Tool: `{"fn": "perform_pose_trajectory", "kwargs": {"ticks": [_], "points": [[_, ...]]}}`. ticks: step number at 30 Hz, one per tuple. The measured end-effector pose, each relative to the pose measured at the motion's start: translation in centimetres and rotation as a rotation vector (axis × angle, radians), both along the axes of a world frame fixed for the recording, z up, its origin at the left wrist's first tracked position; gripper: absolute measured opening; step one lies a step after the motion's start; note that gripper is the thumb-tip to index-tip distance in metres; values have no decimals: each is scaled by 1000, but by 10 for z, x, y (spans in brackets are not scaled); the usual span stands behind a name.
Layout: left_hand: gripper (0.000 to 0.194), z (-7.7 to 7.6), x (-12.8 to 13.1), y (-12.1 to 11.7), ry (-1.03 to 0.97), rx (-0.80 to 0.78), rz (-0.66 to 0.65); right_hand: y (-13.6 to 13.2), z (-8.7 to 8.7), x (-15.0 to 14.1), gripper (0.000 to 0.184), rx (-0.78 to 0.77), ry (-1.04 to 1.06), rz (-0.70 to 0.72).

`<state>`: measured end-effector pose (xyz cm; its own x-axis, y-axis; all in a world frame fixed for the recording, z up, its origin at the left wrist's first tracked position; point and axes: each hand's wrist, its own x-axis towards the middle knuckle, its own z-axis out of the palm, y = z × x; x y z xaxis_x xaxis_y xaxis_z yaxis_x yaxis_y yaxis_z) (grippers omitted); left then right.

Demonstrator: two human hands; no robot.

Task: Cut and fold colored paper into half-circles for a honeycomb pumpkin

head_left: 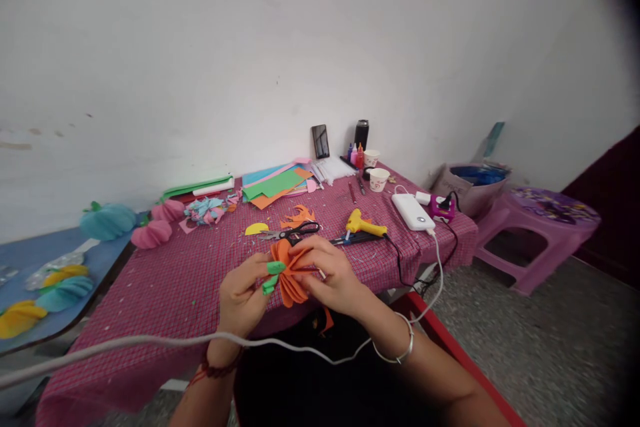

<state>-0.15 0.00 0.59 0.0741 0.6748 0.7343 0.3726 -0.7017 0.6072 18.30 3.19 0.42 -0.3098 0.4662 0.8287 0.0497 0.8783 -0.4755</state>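
Over the cloth's near edge: orange pumpkin of folded paper, pleats fanned, two green pieces on its left side; held up between both hands.
Left hand: fingers bent, grasping the orange pumpkin at the side bearing the green pieces.
Right hand: fingers curled, grasping the pleats on the opposite side.
Scissors: lying just beyond the hands, blades pointing left towards a yellow piece.
Glue gun: yellow, lying right of the scissors; black cable runs from it.
Power bank: white, right of the glue gun; white cable connected, passing in front of the hands.
Paper sheets: overlapping near the wall, green over orange.
Phone: propped upright against the wall.
Cups: two, near the bottles.
Pink pumpkins: two, at the cloth's left end.
Stool: pink, right of the table.
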Motion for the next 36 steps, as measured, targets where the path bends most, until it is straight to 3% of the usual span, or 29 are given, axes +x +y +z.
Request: {"fn": "perform_pose_trajectory", "kwargs": {"ticks": [10,14,20,23,28,36], "points": [[23,11,-8,-2,205,79,-228,4,1,8,9,12,-49,103],[25,10,-6,-1,226,104,-189,5,-1,7,9,21,-53,71],[21,0,-10,3,128,135,-50,4,-4,1,7,27,9,-135],[21,-2,-12,6,121,54,-46,5,-6,-1,7,-52,68,-145],[17,0,-13,9,115,-160,-58,11,-9,-2,8,-252,115,-19],[17,-6,-19,13,89,-264,-129,18,-11,1,6,-430,159,161]]}}
